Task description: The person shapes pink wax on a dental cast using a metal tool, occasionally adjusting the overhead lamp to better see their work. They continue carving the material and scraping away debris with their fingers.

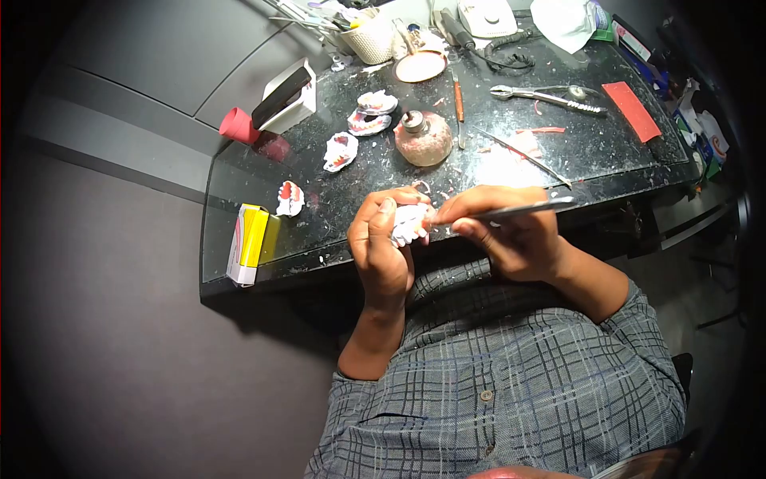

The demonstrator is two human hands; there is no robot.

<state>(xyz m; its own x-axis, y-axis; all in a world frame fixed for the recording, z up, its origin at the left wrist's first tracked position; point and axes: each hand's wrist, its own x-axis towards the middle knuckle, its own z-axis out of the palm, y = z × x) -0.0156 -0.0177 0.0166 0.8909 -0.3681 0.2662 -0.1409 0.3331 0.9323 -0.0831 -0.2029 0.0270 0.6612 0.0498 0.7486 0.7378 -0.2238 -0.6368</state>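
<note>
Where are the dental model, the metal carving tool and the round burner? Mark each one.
dental model (409,224): head view, on its white base.
metal carving tool (535,207): head view, on the bare middle of its shaft.
round burner (424,141): head view, on its rounded body.

Five white-and-pink plaster dental casts: four on the dark glass bench, one held. One thin steel instrument, one round pinkish glass burner, one yellow cardboard box, one red plastic cup, one white woven basket, one pair of steel pliers.
</note>
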